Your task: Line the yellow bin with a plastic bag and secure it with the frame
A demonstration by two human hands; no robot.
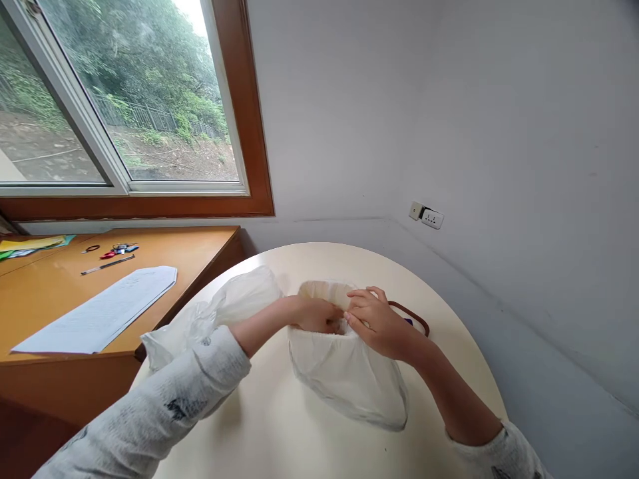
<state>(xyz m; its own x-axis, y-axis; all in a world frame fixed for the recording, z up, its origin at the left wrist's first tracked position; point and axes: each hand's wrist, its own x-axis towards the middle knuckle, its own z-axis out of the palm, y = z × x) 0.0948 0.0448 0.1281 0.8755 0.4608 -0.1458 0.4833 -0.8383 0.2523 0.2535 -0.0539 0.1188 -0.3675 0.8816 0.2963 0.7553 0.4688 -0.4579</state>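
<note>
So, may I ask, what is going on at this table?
Someone's left hand reaches into the open top of a white plastic bag on the pale table; what it may hold is hidden. The right hand is at the opening's right edge. The bag's rim is folded outward. Some crumpled white plastic lies to the left.

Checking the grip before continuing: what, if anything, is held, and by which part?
Cannot be told: the left hand is inside the opening of the white liner, fingertips obscured; the right hand is at the liner's right edge, grip unclear.
</note>
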